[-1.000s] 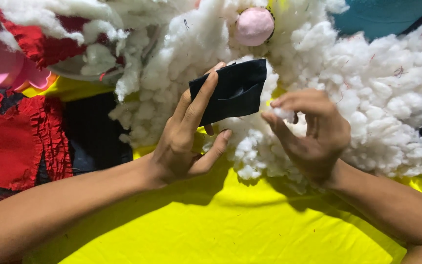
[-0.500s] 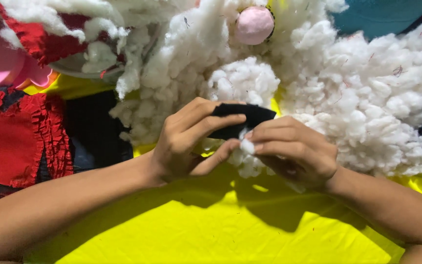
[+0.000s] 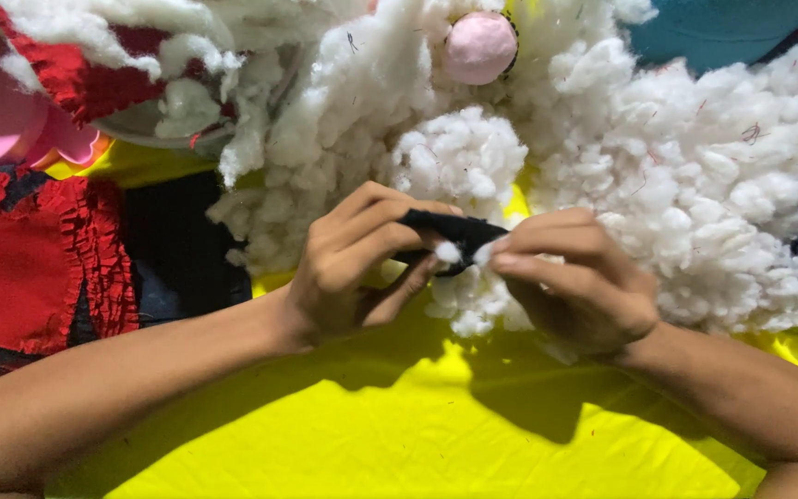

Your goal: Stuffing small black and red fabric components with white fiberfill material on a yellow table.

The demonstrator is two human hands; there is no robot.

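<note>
1. The left hand (image 3: 348, 268) grips a small black fabric piece (image 3: 445, 231), fingers curled over its top edge and thumb pressed beneath.
2. The right hand (image 3: 579, 291) meets it from the other side, fingertips (image 3: 510, 261) pinched on a tuft of white stuffing (image 3: 450, 251) at the fabric's open end.
3. The fabric is held just above a yellow cloth (image 3: 371, 434), in front of a large heap of white cotton filling (image 3: 695, 203).
4. A pink ball (image 3: 479, 46) sits in the fluff above; red ruffled fabric (image 3: 39, 259) lies well to the left.
</note>
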